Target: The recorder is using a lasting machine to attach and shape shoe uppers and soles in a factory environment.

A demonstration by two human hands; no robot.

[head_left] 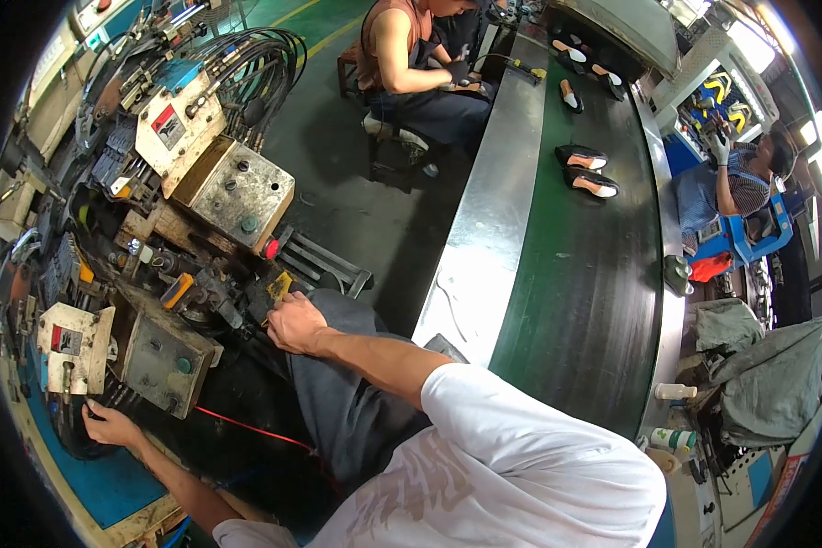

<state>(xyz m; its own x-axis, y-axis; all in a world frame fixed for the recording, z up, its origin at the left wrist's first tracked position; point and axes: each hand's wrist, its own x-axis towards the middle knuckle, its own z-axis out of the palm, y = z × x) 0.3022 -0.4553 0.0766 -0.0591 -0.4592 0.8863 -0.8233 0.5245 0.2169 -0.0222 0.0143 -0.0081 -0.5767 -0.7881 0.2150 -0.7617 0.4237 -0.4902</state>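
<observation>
From where I stand, the right hand (296, 323) is the one to worry about. Its fingers are bent over the end of the machine, up against a yellow part (281, 285) at their 11 o'clock; I can't tell whether they grasp it or merely rest there, since the back of the hand hides it. If anything driven moved at that end, a fingertip could be pinched, because the hand sits right against the metal.

The left hand (111, 427) is lower down, beside the second station, its fingers partly extended near a metal fitting (67, 379) at their 11 o'clock. Whether they grip anything, I can't make out. At its 2 o'clock a control box (169, 361) carries a green button (184, 365); a careless brush there might trigger something, if the button is live. The red button (270, 248), at the right hand's 11 o'clock, could likewise be knocked by the wrist.

With the hands so far apart, attention could slip from one. A red cord (256, 427) runs off from the left hand's 3 o'clock toward the person's dark trousers (361, 429); a shifting leg might snag it. The black hoses (265, 50) bunched at the right hand's 12 o'clock look crowded enough to catch.
</observation>
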